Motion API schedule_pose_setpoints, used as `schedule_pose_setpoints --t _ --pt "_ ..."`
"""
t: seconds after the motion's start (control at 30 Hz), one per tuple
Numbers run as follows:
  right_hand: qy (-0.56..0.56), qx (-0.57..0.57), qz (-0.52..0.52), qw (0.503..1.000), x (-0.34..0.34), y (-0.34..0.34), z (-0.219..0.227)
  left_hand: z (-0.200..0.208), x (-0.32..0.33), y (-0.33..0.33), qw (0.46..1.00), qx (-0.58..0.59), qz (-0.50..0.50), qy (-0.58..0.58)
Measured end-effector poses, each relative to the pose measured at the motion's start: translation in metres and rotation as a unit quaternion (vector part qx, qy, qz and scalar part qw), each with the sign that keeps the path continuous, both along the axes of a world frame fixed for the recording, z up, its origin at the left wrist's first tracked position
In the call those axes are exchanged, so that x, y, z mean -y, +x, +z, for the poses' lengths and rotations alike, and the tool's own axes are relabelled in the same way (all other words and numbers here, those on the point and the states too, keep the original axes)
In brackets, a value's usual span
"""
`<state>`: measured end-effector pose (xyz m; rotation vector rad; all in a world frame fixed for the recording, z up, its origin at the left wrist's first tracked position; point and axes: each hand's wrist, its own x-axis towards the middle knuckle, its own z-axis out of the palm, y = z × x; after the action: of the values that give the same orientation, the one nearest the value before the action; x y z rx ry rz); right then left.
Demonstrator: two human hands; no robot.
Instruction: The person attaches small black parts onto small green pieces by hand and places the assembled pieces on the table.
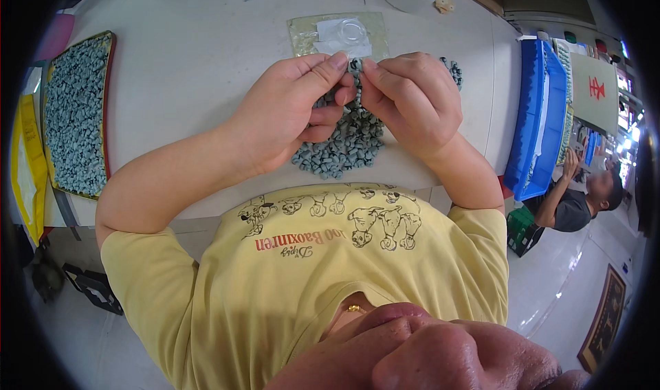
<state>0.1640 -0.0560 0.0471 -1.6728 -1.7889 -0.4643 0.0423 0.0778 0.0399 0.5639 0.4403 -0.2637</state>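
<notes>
Piece (355,65) sits between left hand (292,98) and right hand (418,101).

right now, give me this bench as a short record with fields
left hand: fingertips at a small grey-blue piece
right hand: fingertips at the same piece
below hands: pile of similar pieces
left side: filled tray
right side: blue bin
background right: another person, dark top

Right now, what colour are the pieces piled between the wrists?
The pieces are grey-blue, best in the head view.
</notes>
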Motion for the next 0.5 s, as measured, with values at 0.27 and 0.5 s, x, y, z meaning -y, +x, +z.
schedule_pose_setpoints --t 0.27,0.5 --pt "-0.002 -0.020 0.026 0.999 -0.0017 -0.0007 -0.0042 -0.0024 0.0026 -0.0014 1.000 0.013 0.013 0.017" --pt "-0.021 -0.147 0.042 0.988 0.0021 0.0021 -0.0053 -0.0009 0.0047 -0.0012 0.999 0.030 0.010 0.031"
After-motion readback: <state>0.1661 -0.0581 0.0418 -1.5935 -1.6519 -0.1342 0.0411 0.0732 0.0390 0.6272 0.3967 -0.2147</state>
